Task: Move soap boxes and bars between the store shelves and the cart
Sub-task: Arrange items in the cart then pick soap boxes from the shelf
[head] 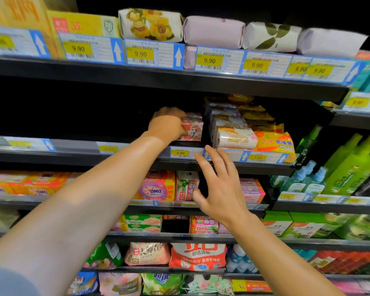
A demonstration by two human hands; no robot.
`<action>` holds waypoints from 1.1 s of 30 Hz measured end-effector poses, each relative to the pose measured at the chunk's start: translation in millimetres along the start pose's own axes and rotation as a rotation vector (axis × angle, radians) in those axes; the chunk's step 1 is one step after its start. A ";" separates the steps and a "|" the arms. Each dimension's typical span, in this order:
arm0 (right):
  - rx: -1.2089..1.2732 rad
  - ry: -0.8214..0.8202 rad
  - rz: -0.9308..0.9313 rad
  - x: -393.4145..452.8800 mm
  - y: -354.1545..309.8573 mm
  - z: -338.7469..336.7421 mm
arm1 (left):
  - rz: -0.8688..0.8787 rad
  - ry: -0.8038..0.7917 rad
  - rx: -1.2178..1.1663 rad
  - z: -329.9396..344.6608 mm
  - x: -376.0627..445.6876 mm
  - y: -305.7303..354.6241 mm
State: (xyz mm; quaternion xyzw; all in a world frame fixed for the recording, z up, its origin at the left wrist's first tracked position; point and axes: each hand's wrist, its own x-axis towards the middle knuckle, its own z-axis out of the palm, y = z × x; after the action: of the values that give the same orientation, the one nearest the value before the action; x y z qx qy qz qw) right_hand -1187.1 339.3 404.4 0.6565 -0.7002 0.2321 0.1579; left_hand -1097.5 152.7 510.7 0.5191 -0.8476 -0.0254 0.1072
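Observation:
My left hand (167, 123) reaches into the middle shelf and grips a pink and white soap box (193, 127) from its left side. The box stands on the shelf just above a 3.90 price tag (180, 152). My right hand (217, 182) hovers lower and to the right in front of the shelf edge, fingers spread and holding nothing. Right of a black divider lie stacked wrapped soap bars (235, 136) and yellow sulfur soap packs (275, 142). The cart is out of view.
The top shelf (158, 75) carries paper-wrapped bars (214, 32) with 9.90 tags. The shelf space left of the gripped box is dark and bare. Below are OMO soap packs (156, 186), detergent bags (198, 256) and, at right, green bottles (350, 165).

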 end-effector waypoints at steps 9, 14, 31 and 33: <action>-0.072 -0.080 -0.013 -2.3 0.0 0.3 | -0.032 0.013 -0.047 9.2 16.9 26.6; -0.072 -0.147 -0.021 -0.1 -3.2 -6.9 | 0.073 -0.002 0.019 12.9 15.0 23.8; -0.085 -0.139 -0.052 -31.7 -74.4 13.5 | 0.186 0.325 -0.068 33.5 -160.9 -87.9; -0.065 -0.194 -0.057 -40.3 -95.3 23.5 | 0.160 0.292 -0.077 46.7 -188.6 -115.0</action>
State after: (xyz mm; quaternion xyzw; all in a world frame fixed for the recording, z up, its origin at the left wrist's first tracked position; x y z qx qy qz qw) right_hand -1087.1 358.1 374.6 0.6902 -0.7002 0.1400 0.1171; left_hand -924.1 263.6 418.1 0.4436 -0.8600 0.0265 0.2509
